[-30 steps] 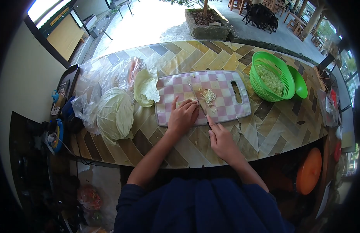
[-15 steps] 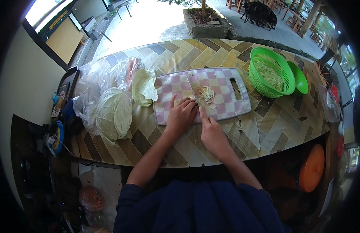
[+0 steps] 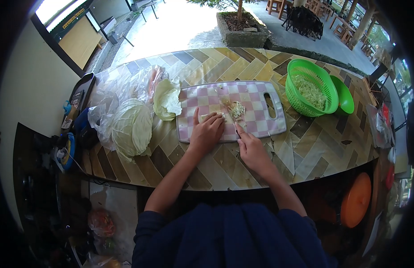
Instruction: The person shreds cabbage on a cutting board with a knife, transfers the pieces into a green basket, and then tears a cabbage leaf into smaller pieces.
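Observation:
On the pink-and-white checked cutting board [image 3: 195, 98], my left hand [image 3: 208, 132] presses down on a pale piece of cabbage [image 3: 206, 117], its fingers curled over it and hiding most of it. My right hand [image 3: 253, 152] is wrapped round the handle of a knife [image 3: 233, 118]. The blade points away from me, just right of my left fingertips, beside a small heap of shredded cabbage [image 3: 237, 110]. To the left of the board sit a large cabbage head [image 3: 132, 128] and a loose cabbage leaf [image 3: 167, 100].
A green strainer basket [image 3: 300, 102] holding shredded cabbage stands right of the board, with a green bowl [image 3: 346, 96] against it. Clear plastic bags [image 3: 122, 85] lie at the left. A dark tray [image 3: 84, 89] sits by the wall. The table [image 3: 216, 172] has a curved front edge.
The knife and my right hand have shifted slightly right, away from my left fingers. My left hand still rests on the cabbage piece. The whole view has tilted a little.

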`<state>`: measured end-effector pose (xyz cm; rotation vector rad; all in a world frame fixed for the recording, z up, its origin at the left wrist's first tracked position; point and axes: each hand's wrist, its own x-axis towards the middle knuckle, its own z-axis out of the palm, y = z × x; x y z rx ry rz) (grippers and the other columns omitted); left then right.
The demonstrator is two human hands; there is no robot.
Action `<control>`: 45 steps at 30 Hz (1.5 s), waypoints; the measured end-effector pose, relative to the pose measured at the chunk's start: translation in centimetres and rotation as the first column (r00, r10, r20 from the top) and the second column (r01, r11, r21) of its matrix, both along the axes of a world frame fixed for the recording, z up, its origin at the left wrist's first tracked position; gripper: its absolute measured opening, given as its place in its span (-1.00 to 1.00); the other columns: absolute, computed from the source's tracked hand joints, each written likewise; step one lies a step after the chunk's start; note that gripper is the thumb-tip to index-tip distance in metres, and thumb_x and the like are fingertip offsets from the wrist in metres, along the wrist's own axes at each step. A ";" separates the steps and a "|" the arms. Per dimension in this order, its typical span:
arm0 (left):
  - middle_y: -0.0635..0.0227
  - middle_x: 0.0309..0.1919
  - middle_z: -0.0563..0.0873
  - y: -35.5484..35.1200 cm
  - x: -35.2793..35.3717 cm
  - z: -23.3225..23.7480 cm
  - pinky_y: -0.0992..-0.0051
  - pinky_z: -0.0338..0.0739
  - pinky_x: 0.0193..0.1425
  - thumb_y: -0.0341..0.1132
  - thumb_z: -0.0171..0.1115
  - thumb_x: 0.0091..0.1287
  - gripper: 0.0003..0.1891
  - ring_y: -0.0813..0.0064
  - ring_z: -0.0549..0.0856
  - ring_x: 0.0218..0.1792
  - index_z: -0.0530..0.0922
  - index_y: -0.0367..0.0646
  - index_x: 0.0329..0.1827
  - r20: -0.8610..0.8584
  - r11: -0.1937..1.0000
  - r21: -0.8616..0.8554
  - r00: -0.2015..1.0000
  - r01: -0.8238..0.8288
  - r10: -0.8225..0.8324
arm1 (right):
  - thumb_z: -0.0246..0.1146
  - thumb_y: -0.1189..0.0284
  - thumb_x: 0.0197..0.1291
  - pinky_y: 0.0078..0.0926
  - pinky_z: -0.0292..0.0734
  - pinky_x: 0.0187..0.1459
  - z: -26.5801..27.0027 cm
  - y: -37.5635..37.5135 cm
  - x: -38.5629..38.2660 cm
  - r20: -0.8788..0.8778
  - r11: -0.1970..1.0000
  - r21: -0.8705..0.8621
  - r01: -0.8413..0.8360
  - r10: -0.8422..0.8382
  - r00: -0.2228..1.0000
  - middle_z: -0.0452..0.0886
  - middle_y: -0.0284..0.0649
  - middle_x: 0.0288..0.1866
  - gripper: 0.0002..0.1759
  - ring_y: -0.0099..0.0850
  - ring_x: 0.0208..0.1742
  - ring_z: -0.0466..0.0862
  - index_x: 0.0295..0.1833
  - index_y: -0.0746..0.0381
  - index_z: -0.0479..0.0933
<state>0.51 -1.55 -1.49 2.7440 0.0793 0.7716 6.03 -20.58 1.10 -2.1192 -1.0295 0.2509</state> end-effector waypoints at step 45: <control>0.42 0.06 0.74 -0.4 -0.1 0.0 -0.09 -0.10 0.55 -0.20 0.18 0.40 -0.78 0.39 0.62 0.23 0.66 -0.05 -0.02 -0.068 0.995 -0.064 0.995 -0.074 0.070 | 0.08 0.45 0.37 -0.07 0.54 -0.15 1.6 -2.6 0.5 -0.010 0.988 -0.069 -0.139 0.139 0.990 0.52 0.07 -0.24 -0.40 0.07 -0.24 0.61 0.52 0.09 0.23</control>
